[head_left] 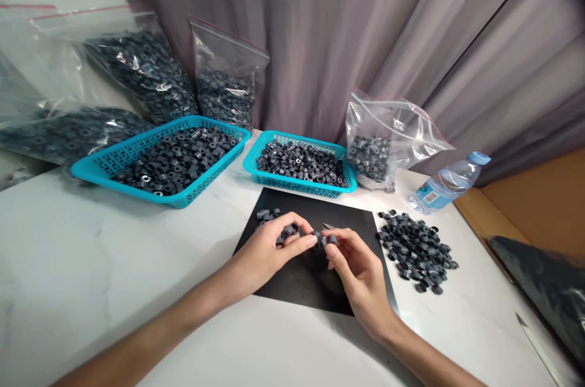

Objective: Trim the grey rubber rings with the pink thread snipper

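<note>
Over a black mat [292, 286], my left hand [269, 247] curls around several small dark grey ring-shaped pieces [287, 233]. Its thumb and forefinger pinch at the tips against another piece. My right hand [361, 265] grips a similar grey ring piece [333, 240] between thumb and fingers, close to the left fingertips. A pointed metal tip [327, 226] shows just behind the right fingers; what tool it belongs to is hidden. More ring pieces [267, 214] lie on the mat beyond my left hand.
Blue baskets of ring pieces stand at the back left [183, 195] and back centre [301, 183]. A loose heap [418, 250] lies right of the mat. Around them are filled zip bags [228, 91], a water bottle [450, 183] and a cardboard box [534, 216].
</note>
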A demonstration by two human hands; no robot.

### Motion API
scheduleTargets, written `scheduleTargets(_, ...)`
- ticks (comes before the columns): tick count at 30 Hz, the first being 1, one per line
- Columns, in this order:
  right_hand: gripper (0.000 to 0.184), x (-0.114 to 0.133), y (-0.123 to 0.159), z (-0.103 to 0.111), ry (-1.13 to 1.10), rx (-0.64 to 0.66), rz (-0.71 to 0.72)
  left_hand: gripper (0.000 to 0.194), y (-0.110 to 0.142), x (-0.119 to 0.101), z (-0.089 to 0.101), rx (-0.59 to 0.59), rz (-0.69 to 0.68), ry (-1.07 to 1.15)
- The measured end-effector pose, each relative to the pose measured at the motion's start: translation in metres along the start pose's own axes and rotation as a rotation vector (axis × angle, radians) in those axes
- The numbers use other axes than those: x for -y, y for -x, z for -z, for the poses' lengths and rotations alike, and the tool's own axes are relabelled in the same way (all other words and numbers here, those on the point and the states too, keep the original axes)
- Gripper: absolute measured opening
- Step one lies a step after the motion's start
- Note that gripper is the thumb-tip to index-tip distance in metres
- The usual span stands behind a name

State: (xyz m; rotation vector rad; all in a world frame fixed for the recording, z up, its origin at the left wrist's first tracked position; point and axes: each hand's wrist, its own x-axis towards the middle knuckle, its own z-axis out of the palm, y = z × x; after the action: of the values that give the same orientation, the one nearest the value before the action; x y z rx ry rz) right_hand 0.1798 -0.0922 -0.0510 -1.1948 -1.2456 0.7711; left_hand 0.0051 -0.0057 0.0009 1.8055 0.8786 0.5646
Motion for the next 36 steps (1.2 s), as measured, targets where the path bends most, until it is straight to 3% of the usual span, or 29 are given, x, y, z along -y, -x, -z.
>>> scheduleTargets(10,0.020,0.000,-0.001,0.000,-0.035,0.023,0.007,0.024,0.007,-0.001,-0.011,0.044,0.024,0.065)
scheduleTargets(22,0.019,0.000,-0.001,0.001,-0.025,0.055,-0.006,0.018,0.012,0.000,-0.016,-0.032,-0.049,-0.172)
scheduleTargets(36,0.017,0.000,-0.001,-0.001,-0.064,-0.023,-0.018,0.019,0.012,-0.008,-0.016,0.031,0.030,-0.079)
